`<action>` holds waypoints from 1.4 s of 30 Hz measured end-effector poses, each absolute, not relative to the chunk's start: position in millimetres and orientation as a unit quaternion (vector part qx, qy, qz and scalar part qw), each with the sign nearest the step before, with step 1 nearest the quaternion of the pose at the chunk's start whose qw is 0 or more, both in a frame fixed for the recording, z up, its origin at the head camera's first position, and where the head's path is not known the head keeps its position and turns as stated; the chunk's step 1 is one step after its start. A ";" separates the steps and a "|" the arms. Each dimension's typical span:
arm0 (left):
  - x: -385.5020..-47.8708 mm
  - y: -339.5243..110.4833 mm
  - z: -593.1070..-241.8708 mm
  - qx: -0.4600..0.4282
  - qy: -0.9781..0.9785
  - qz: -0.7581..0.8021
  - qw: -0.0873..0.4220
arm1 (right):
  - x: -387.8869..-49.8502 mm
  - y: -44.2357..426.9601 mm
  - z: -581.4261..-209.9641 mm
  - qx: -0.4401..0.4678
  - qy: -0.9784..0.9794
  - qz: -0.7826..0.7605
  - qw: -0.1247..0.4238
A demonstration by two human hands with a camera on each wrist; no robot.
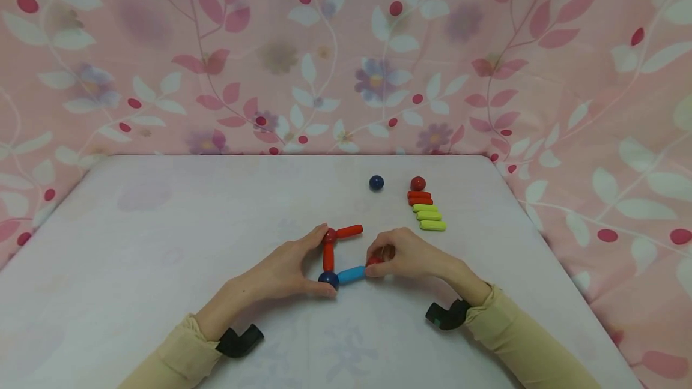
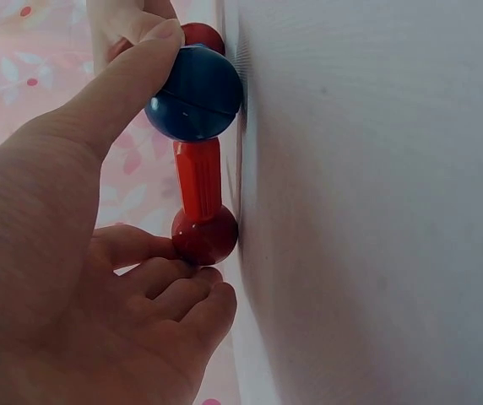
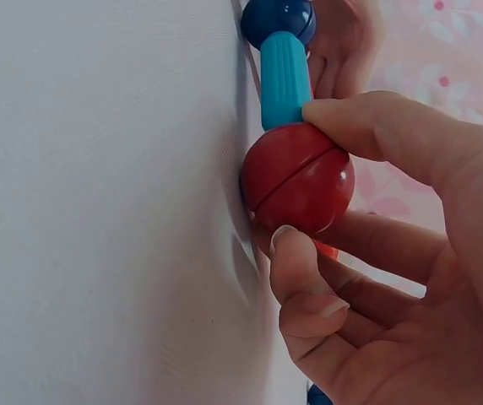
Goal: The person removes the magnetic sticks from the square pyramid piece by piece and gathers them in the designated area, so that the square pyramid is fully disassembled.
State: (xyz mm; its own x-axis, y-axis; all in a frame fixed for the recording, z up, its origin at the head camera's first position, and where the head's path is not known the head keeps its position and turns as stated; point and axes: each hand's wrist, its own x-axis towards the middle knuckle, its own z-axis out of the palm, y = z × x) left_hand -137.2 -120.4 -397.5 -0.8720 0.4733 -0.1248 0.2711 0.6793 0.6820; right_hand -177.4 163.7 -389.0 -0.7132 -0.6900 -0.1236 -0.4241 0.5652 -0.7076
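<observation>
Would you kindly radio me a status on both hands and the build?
Left hand gripping ball-and-rod build. Right hand pinching red ball at tip of light-blue rod. Nothing seen blocking.

ok so standing here I count three red balls (image 1: 418, 183) and two dark blue balls (image 1: 376, 183), five balls total. Then four red sticks (image 1: 348, 231), three yellow-green sticks (image 1: 429, 216) and just one light blue stick (image 1: 351, 274), which makes eight sticks lol. Also one left hand (image 1: 286, 266) and one right hand (image 1: 408, 254), so two hands, plus two tan sleeves (image 1: 532, 338), two black curved pieces (image 1: 239, 342) and a single white table (image 1: 162, 221).
</observation>
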 end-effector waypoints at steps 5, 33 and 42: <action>-137.1 -120.5 -396.7 0.210 0.906 0.338 0.145 | -177.7 165.4 -389.2 -0.302 0.875 -0.330 0.186; -136.7 -119.9 -395.5 0.208 0.906 0.338 0.147 | -193.0 190.3 -384.0 -0.251 0.878 -0.354 0.204; -137.0 -120.1 -396.7 0.209 0.905 0.339 0.149 | -213.8 183.3 -384.0 -0.184 0.880 -0.427 0.095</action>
State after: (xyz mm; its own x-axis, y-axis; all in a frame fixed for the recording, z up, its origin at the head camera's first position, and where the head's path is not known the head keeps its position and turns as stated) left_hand -137.0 -120.1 -396.7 -0.8682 0.4793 -0.1281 0.2773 0.6830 0.6757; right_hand -213.8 183.3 -384.0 -0.9145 -0.4045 -0.0097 -0.2430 0.5682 -0.7862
